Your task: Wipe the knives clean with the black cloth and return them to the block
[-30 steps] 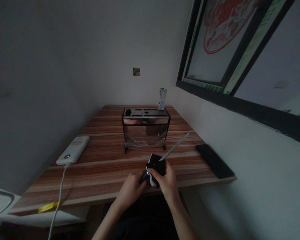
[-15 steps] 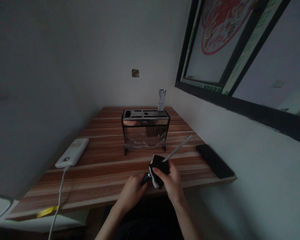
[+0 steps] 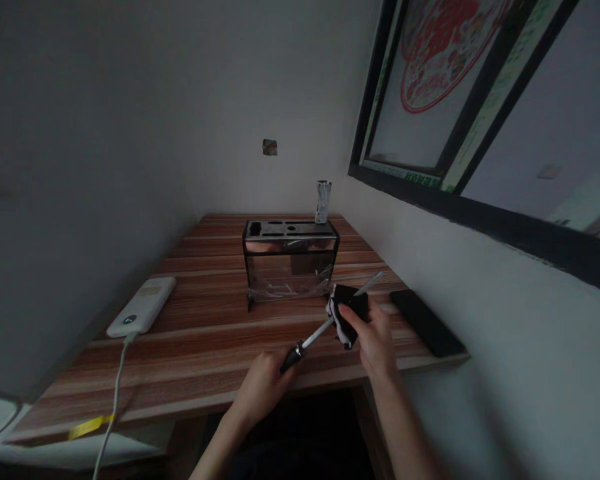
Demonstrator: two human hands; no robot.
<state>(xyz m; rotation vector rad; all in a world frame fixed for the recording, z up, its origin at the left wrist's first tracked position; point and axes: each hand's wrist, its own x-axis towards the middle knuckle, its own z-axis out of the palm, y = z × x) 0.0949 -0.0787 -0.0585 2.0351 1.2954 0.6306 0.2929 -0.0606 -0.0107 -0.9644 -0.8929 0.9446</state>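
Observation:
My left hand (image 3: pixel 265 380) is closed around the black handle of a sharpening steel (image 3: pixel 316 335), whose grey rod points up and to the right. My right hand (image 3: pixel 377 333) pinches a folded black cloth (image 3: pixel 347 312) with white edges, wrapped around the rod nearer its tip. The tip sticks out beyond the cloth. Bare rod shows between the handle and the cloth. Behind the hands stands a knife block (image 3: pixel 293 230) with slots in its top and clear film around its lower part. A narrow film-wrapped piece (image 3: pixel 323 201) stands upright at the block's right end.
The wood-grain table (image 3: pixel 205 360) runs back to the wall. At left lies a white power bank (image 3: pixel 143 307) with a white cable (image 3: pixel 117 393). A black phone-like slab (image 3: pixel 426 322) rests near the right wall. Yellow tape (image 3: pixel 87 427) sticks to the front edge.
My right hand has slid the cloth up along the rod, away from the handle, baring the lower part of the rod. My left hand has stayed nearly in place.

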